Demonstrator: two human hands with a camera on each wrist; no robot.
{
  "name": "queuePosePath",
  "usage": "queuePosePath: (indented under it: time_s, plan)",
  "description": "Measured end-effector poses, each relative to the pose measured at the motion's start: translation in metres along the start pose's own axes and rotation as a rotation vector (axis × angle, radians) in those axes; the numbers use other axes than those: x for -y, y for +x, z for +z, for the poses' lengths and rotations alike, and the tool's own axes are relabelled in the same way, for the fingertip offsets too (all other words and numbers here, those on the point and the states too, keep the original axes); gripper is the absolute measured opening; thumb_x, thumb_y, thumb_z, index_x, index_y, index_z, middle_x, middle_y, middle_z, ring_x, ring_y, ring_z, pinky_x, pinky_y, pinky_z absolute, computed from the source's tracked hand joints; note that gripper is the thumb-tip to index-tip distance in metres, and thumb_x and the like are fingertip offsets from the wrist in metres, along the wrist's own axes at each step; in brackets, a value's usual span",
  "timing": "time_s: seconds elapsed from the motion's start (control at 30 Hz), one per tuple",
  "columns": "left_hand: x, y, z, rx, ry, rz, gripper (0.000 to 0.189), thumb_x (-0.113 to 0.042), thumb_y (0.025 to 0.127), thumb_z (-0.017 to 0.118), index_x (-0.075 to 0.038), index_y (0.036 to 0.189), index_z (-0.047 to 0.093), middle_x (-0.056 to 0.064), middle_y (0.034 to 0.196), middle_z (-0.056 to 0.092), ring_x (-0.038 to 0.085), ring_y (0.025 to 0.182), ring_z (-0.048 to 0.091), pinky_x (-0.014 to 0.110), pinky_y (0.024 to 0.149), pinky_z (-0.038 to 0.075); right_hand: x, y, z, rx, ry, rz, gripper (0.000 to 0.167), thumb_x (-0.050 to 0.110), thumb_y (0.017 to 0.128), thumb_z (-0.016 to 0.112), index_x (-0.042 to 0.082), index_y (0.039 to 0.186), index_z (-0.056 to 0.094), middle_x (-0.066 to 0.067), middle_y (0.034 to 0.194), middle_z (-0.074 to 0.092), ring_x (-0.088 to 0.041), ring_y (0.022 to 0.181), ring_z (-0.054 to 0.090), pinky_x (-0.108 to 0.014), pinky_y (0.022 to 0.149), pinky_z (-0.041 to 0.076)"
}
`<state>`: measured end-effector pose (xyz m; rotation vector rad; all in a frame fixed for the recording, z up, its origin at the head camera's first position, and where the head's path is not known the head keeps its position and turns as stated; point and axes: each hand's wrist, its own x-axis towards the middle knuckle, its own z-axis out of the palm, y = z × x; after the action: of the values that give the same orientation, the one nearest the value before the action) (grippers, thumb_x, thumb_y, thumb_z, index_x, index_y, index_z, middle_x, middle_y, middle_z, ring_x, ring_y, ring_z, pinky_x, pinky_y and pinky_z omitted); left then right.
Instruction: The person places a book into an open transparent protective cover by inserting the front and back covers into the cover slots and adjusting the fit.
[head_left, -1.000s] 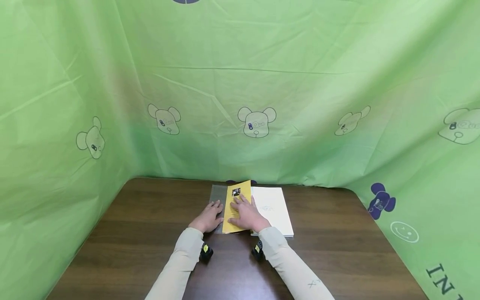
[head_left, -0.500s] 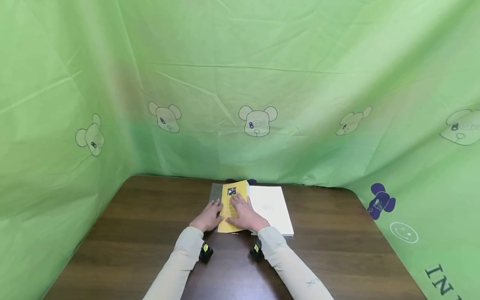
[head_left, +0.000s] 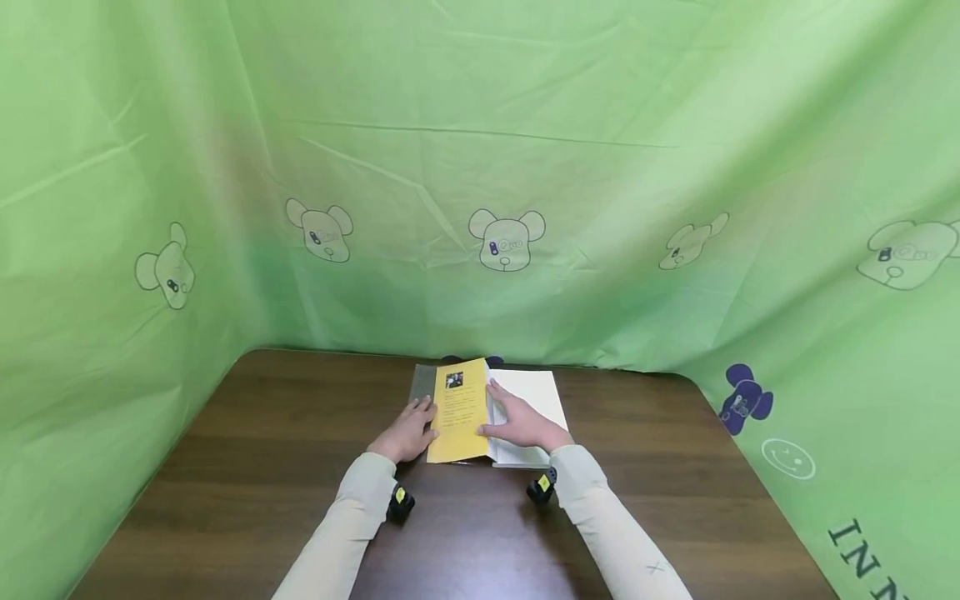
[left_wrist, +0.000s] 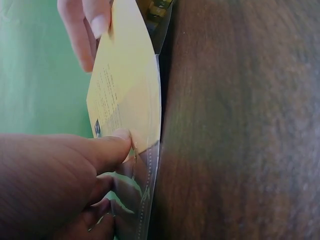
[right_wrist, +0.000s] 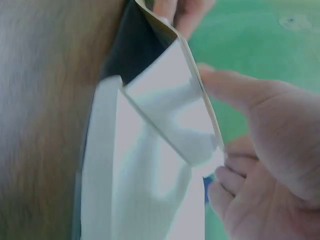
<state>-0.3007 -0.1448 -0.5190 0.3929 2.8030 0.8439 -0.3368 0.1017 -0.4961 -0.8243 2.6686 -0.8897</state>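
Note:
A book lies open at the far middle of the table, its white page (head_left: 528, 385) on the right. Over its left part stands a yellow printed flap (head_left: 460, 417) with a small photo, bulging upward. A clear plastic cover (left_wrist: 146, 185) shows along the flap's left side. My left hand (head_left: 405, 432) rests on that cover, thumb touching the flap's edge. My right hand (head_left: 525, 422) is at the flap's right edge, its thumb against the yellow side and fingers beside the corner. In the right wrist view, the flap's white underside (right_wrist: 172, 100) arches over a dark gap.
The brown wooden table (head_left: 300, 433) extends on both sides of the book and in front of it. A green curtain (head_left: 375, 292) printed with bear heads encloses the back and sides. Black wrist devices (head_left: 401, 502) sit under both wrists.
The yellow flap has shifted left, covering more of the clear plastic. My right hand has slid off its face to its right edge. My left hand stays at the left side.

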Motion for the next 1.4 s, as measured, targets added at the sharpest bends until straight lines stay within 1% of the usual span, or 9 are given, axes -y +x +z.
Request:
queuePosePath:
  time_s: [0.17, 0.33, 0.4, 0.53, 0.73, 0.87, 1.13, 1.3, 1.4]
  plan:
    - [0.001, 0.003, 0.001, 0.003, 0.014, 0.005, 0.053, -0.013, 0.105, 0.054, 0.007, 0.152, 0.039, 0.026, 0.164, 0.025, 0.045, 0.153, 0.018, 0.055, 0.123, 0.025, -0.010, -0.002, -0.008, 0.035, 0.055, -0.058, 0.097, 0.029, 0.082, 0.087, -0.008, 0.154, 0.033, -0.022, 0.162, 0.030, -0.037, 0.152, 0.027, -0.049, 0.124, 0.023]
    - [0.003, 0.003, 0.003, 0.016, 0.035, 0.004, 0.053, -0.015, 0.106, 0.052, 0.006, 0.153, 0.038, 0.025, 0.165, 0.023, 0.044, 0.154, 0.016, 0.055, 0.123, 0.024, -0.016, -0.004, -0.009, 0.075, 0.076, -0.058, 0.104, 0.030, 0.077, 0.091, -0.005, 0.155, 0.033, -0.021, 0.162, 0.032, -0.035, 0.152, 0.028, -0.050, 0.124, 0.025]
    - [0.003, 0.002, 0.003, 0.024, 0.039, 0.004, 0.053, -0.015, 0.107, 0.051, 0.006, 0.153, 0.037, 0.025, 0.165, 0.023, 0.044, 0.154, 0.016, 0.055, 0.124, 0.024, -0.018, -0.004, -0.007, 0.083, 0.086, -0.059, 0.105, 0.029, 0.076, 0.091, -0.004, 0.156, 0.032, -0.020, 0.162, 0.032, -0.035, 0.152, 0.028, -0.050, 0.123, 0.025]
    - [0.004, 0.001, 0.002, 0.026, 0.038, 0.008, 0.054, -0.015, 0.106, 0.052, 0.008, 0.153, 0.036, 0.027, 0.165, 0.023, 0.046, 0.153, 0.016, 0.055, 0.124, 0.023, -0.020, -0.002, -0.004, 0.082, 0.091, -0.086, 0.105, 0.030, 0.076, 0.091, -0.005, 0.156, 0.032, -0.022, 0.162, 0.031, -0.036, 0.152, 0.027, -0.050, 0.123, 0.025]
    - [0.003, -0.001, 0.002, 0.023, 0.019, 0.013, 0.055, -0.015, 0.107, 0.051, 0.008, 0.153, 0.035, 0.026, 0.165, 0.022, 0.046, 0.154, 0.015, 0.056, 0.124, 0.022, -0.021, 0.000, -0.002, 0.075, 0.103, -0.084, 0.107, 0.030, 0.075, 0.092, -0.005, 0.156, 0.031, -0.021, 0.162, 0.030, -0.034, 0.152, 0.027, -0.049, 0.124, 0.025]
    - [0.003, -0.002, 0.004, 0.010, -0.006, 0.029, 0.054, -0.014, 0.106, 0.052, 0.009, 0.153, 0.036, 0.027, 0.165, 0.022, 0.046, 0.154, 0.014, 0.056, 0.124, 0.022, -0.022, 0.001, 0.003, 0.063, 0.112, -0.091, 0.108, 0.030, 0.074, 0.092, -0.006, 0.155, 0.031, -0.022, 0.162, 0.030, -0.035, 0.152, 0.028, -0.049, 0.124, 0.024]
    - [0.005, 0.000, 0.006, -0.010, -0.001, 0.035, 0.054, -0.014, 0.106, 0.052, 0.009, 0.153, 0.036, 0.026, 0.165, 0.023, 0.046, 0.153, 0.015, 0.055, 0.124, 0.022, -0.018, 0.003, 0.005, 0.057, 0.098, -0.080, 0.107, 0.028, 0.074, 0.093, -0.006, 0.155, 0.032, -0.022, 0.163, 0.029, -0.035, 0.152, 0.028, -0.047, 0.124, 0.023]
    - [0.007, 0.000, 0.010, -0.017, -0.010, 0.050, 0.054, -0.015, 0.106, 0.052, 0.009, 0.152, 0.037, 0.027, 0.164, 0.024, 0.047, 0.153, 0.016, 0.056, 0.124, 0.022, -0.016, 0.003, 0.005, 0.062, 0.072, -0.070, 0.106, 0.028, 0.074, 0.092, -0.006, 0.155, 0.032, -0.021, 0.163, 0.029, -0.035, 0.152, 0.028, -0.047, 0.124, 0.024]
    - [0.008, 0.000, 0.012, -0.036, -0.029, 0.055, 0.054, -0.014, 0.106, 0.053, 0.010, 0.152, 0.038, 0.027, 0.164, 0.025, 0.047, 0.153, 0.017, 0.056, 0.124, 0.022, -0.016, 0.003, 0.006, 0.049, 0.063, -0.072, 0.106, 0.028, 0.073, 0.093, -0.007, 0.154, 0.034, -0.021, 0.163, 0.030, -0.035, 0.152, 0.029, -0.048, 0.124, 0.024]
